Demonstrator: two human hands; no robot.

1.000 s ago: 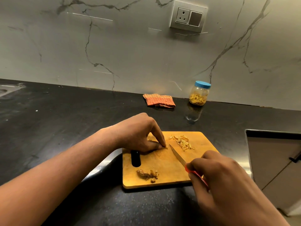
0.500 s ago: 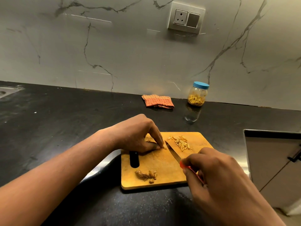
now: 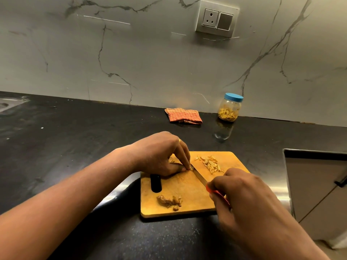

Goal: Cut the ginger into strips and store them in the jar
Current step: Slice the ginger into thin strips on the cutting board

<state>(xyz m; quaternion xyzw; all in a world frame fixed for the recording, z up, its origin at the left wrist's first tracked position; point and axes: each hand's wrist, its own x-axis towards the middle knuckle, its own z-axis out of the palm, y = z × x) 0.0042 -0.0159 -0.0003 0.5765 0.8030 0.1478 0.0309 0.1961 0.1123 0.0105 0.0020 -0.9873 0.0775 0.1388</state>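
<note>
Head view: a small ginger piece (image 3: 191,167) is pinched against the wooden cutting board (image 3: 187,190) by the curled fingers (image 3: 185,156) of the left hand (image 3: 159,154), while the red-handled knife (image 3: 200,176) is gripped in the closed right hand (image 3: 244,196), its blade tip laid against that piece. On the board's far side a heap of cut strips (image 3: 211,163) is seen, and an uncut lump (image 3: 169,201) lies near its front edge. More strips are held in the blue-lidded jar (image 3: 230,107), stood on the black tabletop (image 3: 75,137) by the wall, beside a folded orange cloth (image 3: 183,115).
</note>
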